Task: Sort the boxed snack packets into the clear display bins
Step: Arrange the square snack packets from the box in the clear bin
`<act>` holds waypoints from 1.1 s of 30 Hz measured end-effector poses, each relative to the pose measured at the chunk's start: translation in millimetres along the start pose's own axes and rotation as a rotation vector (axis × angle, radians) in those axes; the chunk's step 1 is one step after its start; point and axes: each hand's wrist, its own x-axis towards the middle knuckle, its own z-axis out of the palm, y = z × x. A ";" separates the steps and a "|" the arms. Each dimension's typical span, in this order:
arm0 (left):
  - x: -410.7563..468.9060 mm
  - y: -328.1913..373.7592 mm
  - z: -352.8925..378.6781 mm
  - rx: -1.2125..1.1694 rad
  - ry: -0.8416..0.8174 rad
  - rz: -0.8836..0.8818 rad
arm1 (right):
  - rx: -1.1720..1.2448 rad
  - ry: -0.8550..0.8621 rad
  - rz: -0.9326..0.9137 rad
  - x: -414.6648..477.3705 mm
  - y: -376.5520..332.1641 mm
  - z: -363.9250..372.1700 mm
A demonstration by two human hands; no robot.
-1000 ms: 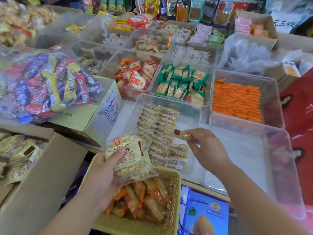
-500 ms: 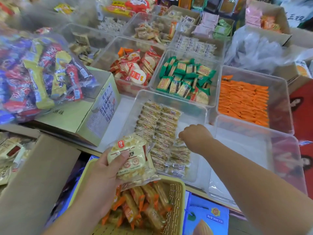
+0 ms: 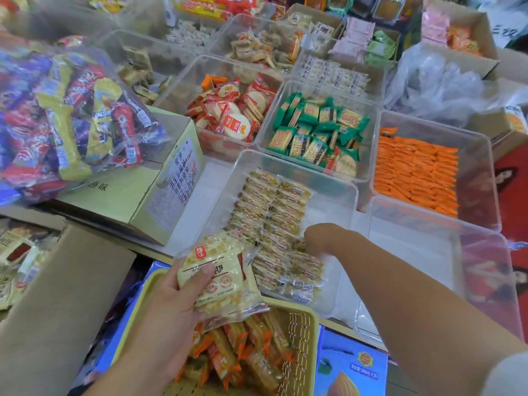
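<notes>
Whereas 1 s ago R hand (image 3: 325,238) was pinching a pkt above the clear bin (image 3: 353,201), it is now reaching down among the pkt rows (image 3: 271,207) inside, fingers hidden, grip unclear. L hand (image 3: 171,298) is gripping a pkt stack (image 3: 223,281) above the yellow basket (image 3: 303,312).

Bright, even light falls soft, with only faint shadows. The clear bin (image 3: 328,207) of packets is fairly sharp; left of it the bagged sweets (image 3: 71,115) smear, and beyond it straight edges bow outward.

Left hand (image 3: 171,307) with packets (image 3: 220,278); right hand (image 3: 323,238) inside clear bin (image 3: 328,204)
</notes>
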 end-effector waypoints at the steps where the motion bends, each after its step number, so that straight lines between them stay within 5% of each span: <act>1: -0.4 0.2 -0.4 -0.002 0.002 -0.002 | -0.011 -0.013 -0.004 1.0 -0.7 0.6; 13: -3.8 1.8 0.2 -0.030 -0.002 -0.011 | 0.161 0.045 0.124 -7.0 -20.2 11.6; 20: -9.8 5.7 7.0 -0.048 0.023 -0.056 | 0.211 0.326 0.196 -49.2 -29.3 14.9; 24: -15.2 11.7 10.7 -0.031 -0.024 -0.117 | 0.907 0.518 -0.130 -105.3 -30.3 15.7; 28: -22.0 15.4 13.6 -0.081 -0.136 -0.237 | 1.607 0.313 -0.497 -153.9 -47.8 10.7; 33: -30.1 20.2 20.7 0.024 -0.271 -0.273 | 1.724 0.316 -0.679 -186.7 -50.5 26.5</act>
